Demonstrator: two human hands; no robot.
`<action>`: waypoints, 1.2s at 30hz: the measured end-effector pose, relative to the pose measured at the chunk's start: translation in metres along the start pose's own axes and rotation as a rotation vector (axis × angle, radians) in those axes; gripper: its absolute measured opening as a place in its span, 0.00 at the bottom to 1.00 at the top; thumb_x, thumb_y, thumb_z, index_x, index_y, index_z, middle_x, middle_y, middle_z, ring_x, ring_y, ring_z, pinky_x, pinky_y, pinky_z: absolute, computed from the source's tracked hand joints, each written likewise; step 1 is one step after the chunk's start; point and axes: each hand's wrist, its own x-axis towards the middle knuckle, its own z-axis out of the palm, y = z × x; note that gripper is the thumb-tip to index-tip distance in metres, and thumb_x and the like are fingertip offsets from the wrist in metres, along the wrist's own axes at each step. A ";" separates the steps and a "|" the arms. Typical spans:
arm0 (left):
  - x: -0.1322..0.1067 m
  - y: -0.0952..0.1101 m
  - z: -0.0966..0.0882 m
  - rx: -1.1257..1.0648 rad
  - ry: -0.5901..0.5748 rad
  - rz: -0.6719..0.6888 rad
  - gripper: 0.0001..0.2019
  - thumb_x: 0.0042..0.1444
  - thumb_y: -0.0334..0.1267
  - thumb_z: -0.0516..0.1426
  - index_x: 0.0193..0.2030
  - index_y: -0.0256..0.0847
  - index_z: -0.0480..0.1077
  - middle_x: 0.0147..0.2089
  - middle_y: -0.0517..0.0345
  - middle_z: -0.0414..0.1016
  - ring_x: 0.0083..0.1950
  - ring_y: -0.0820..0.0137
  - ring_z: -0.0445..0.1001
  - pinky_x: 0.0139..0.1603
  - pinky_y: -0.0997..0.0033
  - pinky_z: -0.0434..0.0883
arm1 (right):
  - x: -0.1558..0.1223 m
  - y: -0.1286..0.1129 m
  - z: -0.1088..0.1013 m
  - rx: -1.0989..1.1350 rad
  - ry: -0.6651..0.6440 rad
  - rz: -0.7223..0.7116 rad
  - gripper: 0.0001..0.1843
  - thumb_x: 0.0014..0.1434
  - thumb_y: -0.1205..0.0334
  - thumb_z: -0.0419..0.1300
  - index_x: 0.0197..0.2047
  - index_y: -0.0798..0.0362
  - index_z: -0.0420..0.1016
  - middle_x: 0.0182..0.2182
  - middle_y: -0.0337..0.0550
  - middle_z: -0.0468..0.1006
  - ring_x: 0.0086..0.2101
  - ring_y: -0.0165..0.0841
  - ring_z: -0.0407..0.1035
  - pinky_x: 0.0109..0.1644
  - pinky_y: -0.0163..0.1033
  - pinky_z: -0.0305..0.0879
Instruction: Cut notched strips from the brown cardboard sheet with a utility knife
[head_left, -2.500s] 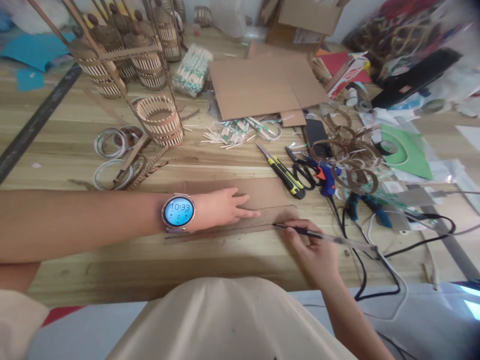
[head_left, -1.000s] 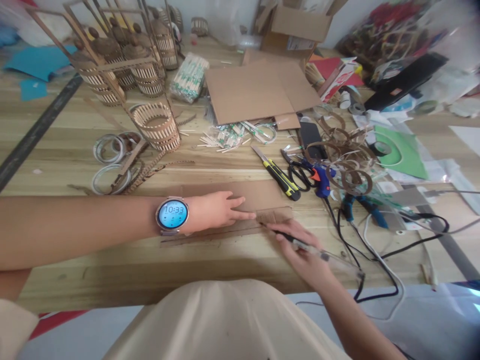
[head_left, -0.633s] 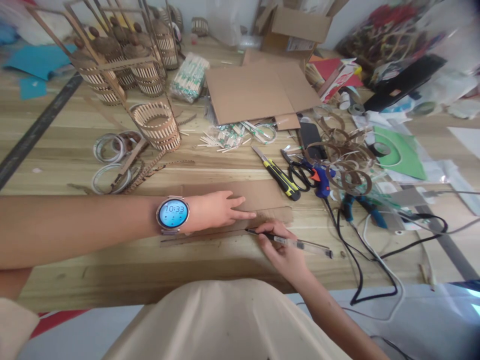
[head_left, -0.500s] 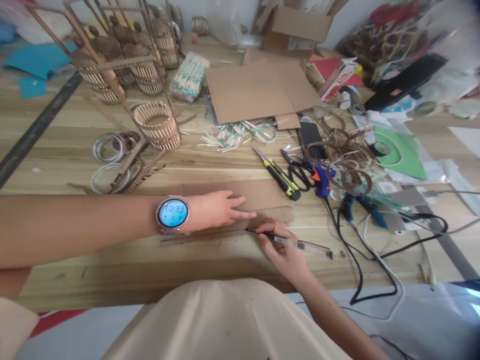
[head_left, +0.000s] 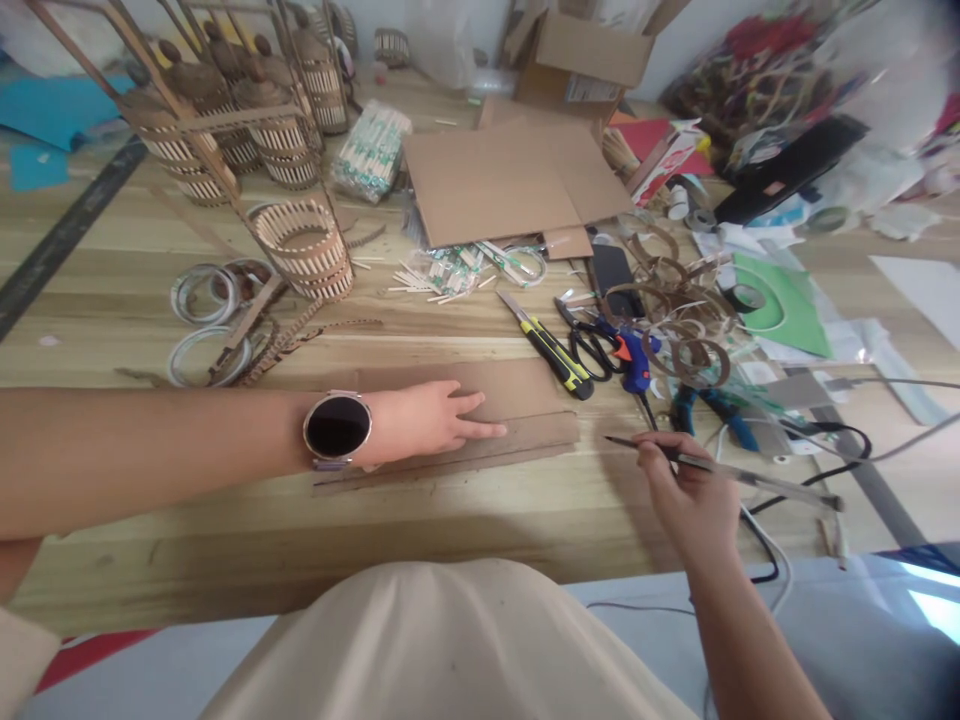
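My left hand (head_left: 431, 422) lies flat with fingers spread on a piece of brown cardboard (head_left: 525, 388), pressing it to the table. Along its near side runs a narrow cardboard strip (head_left: 544, 432), partly under the hand. To the right of the cardboard, my right hand (head_left: 697, 500) grips a pen (head_left: 701, 462) with a clear barrel and dark tip. The pen points left and is apart from the cardboard. A yellow-and-black utility knife (head_left: 553, 352) lies just beyond the cardboard, its blade out, beside black-handled scissors (head_left: 592, 350).
A blue glue gun (head_left: 636, 362) with trailing cables and blue-handled pliers (head_left: 712, 412) lie at the right, near curled brown strips (head_left: 697, 360). Slatted baskets (head_left: 304, 250) and tape rolls (head_left: 206, 355) stand at the left. Behind lies a large cardboard sheet (head_left: 502, 185).
My right hand has moved right with the pen, away from the cardboard's near edge. My left hand stays on the cardboard. The watch face has gone dark.
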 end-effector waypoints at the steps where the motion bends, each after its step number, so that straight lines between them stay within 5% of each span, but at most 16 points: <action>1: 0.000 0.000 0.002 0.005 0.017 0.003 0.49 0.10 0.32 0.73 0.52 0.55 0.77 0.80 0.77 0.30 0.77 0.38 0.42 0.69 0.48 0.63 | -0.001 -0.003 -0.001 0.005 0.010 0.002 0.09 0.57 0.54 0.59 0.31 0.48 0.76 0.27 0.42 0.80 0.31 0.39 0.74 0.37 0.43 0.67; 10: 0.001 -0.002 0.009 -0.135 0.149 0.033 0.43 0.08 0.27 0.74 0.42 0.55 0.79 0.78 0.73 0.42 0.73 0.35 0.49 0.64 0.44 0.65 | -0.026 -0.073 0.043 0.258 -0.311 -0.215 0.08 0.61 0.61 0.57 0.32 0.48 0.76 0.26 0.40 0.80 0.29 0.35 0.74 0.34 0.39 0.71; 14: 0.002 0.000 0.011 -0.080 0.072 -0.008 0.45 0.06 0.29 0.74 0.43 0.56 0.79 0.79 0.74 0.37 0.75 0.37 0.45 0.67 0.43 0.62 | -0.034 -0.087 0.065 0.311 -0.369 -0.278 0.07 0.62 0.61 0.57 0.33 0.47 0.76 0.28 0.40 0.81 0.31 0.36 0.75 0.38 0.41 0.72; 18: 0.002 0.000 0.010 -0.086 0.083 -0.026 0.35 0.15 0.26 0.73 0.37 0.56 0.79 0.77 0.79 0.42 0.76 0.41 0.45 0.68 0.45 0.61 | -0.036 -0.091 0.075 0.322 -0.399 -0.306 0.07 0.62 0.61 0.57 0.34 0.47 0.75 0.30 0.40 0.81 0.34 0.36 0.76 0.41 0.41 0.72; 23: 0.000 0.002 0.009 -0.049 0.121 -0.003 0.34 0.14 0.25 0.72 0.36 0.54 0.78 0.78 0.76 0.42 0.75 0.40 0.47 0.65 0.43 0.64 | -0.023 -0.065 0.056 0.216 -0.319 -0.213 0.09 0.61 0.57 0.57 0.33 0.48 0.76 0.28 0.41 0.81 0.31 0.36 0.75 0.36 0.40 0.70; 30: 0.002 0.001 0.007 -0.041 0.117 0.013 0.42 0.10 0.28 0.74 0.43 0.55 0.79 0.78 0.73 0.41 0.73 0.38 0.50 0.64 0.43 0.65 | 0.001 -0.016 0.001 -0.087 0.029 0.015 0.12 0.58 0.52 0.57 0.32 0.49 0.76 0.26 0.43 0.79 0.29 0.40 0.73 0.33 0.42 0.64; 33: 0.003 0.000 -0.001 -0.097 0.118 0.008 0.41 0.11 0.26 0.73 0.42 0.56 0.80 0.78 0.74 0.44 0.72 0.38 0.52 0.63 0.45 0.65 | -0.003 -0.030 0.003 -0.108 0.097 0.004 0.12 0.58 0.51 0.57 0.32 0.49 0.76 0.28 0.43 0.80 0.31 0.40 0.74 0.36 0.43 0.66; 36: 0.001 0.000 -0.018 -0.112 0.039 -0.020 0.41 0.14 0.23 0.72 0.43 0.58 0.79 0.77 0.77 0.46 0.73 0.40 0.52 0.64 0.47 0.66 | -0.018 -0.066 0.026 0.104 -0.098 -0.130 0.08 0.60 0.55 0.59 0.34 0.48 0.76 0.26 0.39 0.80 0.27 0.35 0.74 0.31 0.39 0.67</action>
